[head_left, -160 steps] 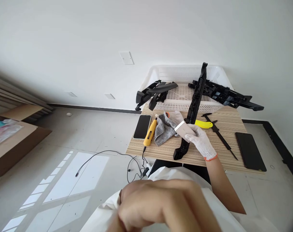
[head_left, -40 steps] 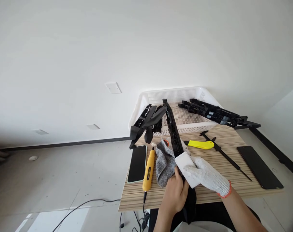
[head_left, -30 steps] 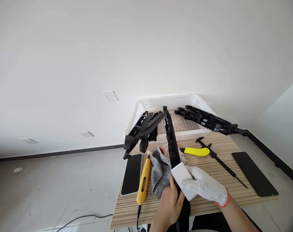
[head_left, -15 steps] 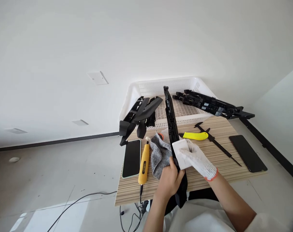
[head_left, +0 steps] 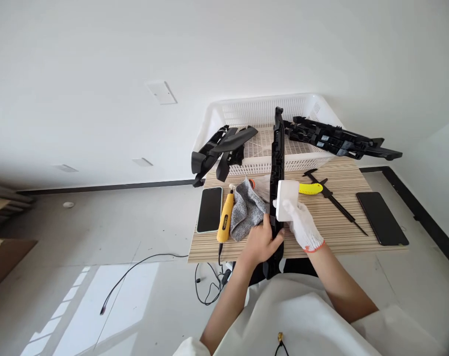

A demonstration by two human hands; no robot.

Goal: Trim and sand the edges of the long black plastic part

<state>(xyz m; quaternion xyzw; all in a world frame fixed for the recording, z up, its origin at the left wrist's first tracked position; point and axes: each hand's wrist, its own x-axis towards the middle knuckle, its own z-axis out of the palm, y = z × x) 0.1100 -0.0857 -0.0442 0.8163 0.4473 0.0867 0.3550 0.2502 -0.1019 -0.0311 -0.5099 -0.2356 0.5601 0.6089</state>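
Observation:
My bare left hand (head_left: 263, 242) grips a long black plastic part (head_left: 277, 163) near its lower end. The part stands lengthwise away from me, its ribbed side showing and its far end over the basket. In a white knit glove, my right hand (head_left: 300, 222) holds a white rounded block (head_left: 288, 200) against or just beside the part's right edge; contact is hard to make out. Left of the part lies a grey cloth (head_left: 246, 212), with a yellow rotary tool (head_left: 225, 217) next to it. A yellow utility knife (head_left: 310, 188) is partly hidden behind the block.
A white plastic basket (head_left: 261, 103) at the back holds black parts on its left (head_left: 224, 148) and right (head_left: 335, 138), overhanging its rim. Calipers (head_left: 335, 201) and a black phone (head_left: 382, 218) lie at the right of the wooden table (head_left: 320, 251). Another phone (head_left: 210, 210) lies left.
The view has shifted, showing more of the floor and my shirt. The black part now points straighter ahead, and the white block has turned more upright beside it.

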